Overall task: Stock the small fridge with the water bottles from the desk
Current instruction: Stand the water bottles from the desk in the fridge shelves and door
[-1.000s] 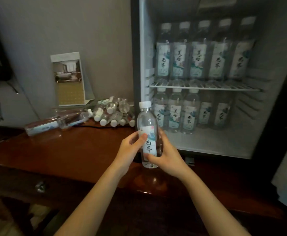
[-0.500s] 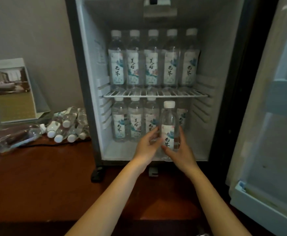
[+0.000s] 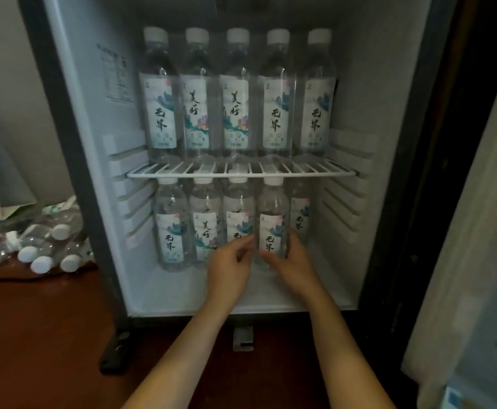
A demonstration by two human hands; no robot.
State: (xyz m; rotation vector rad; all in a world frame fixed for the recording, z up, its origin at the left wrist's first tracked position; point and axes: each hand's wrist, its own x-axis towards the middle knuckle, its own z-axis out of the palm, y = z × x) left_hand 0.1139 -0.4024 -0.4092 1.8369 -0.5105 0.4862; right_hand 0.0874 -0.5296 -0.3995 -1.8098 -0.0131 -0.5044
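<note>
Here both forearms reach over the desk [image 3: 40, 326] into the fridge [image 3: 94, 184], left hand [image 3: 230, 267] fingers loosely apart beside, right hand [image 3: 293, 265] wrapped around, the upright bottle [image 3: 271, 222] on its lower floor, fourth in the row under the wire shelf [image 3: 241, 172].

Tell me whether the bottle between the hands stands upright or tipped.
Upright: the bottle has its white cap on top, directly under the wire shelf.
</note>
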